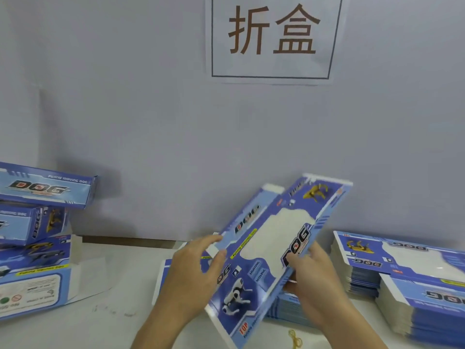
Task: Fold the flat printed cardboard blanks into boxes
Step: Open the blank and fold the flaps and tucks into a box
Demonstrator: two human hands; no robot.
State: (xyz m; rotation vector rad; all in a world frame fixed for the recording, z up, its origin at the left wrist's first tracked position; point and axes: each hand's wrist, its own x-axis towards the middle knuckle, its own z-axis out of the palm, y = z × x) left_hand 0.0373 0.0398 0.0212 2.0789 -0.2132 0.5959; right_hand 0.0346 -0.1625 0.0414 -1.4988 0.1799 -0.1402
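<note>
Printed cardboard blank (274, 250) held tilted above tabletop (120, 278) middle; left edge pinched by left hand (191, 270), right edge gripped by right hand (312, 275). Flat blank stacks (402, 280) at right edge.

Both hands, left hand (193, 270) and right hand (312, 278), hold a flat blue printed cardboard blank (274, 250) tilted at centre frame

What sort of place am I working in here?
Most likely a box-folding station in a packing workshop: stacks of flat toy-dog box blanks on the right, folded boxes piled on the left, and a wall sign reading 折盒 (fold boxes).
</note>
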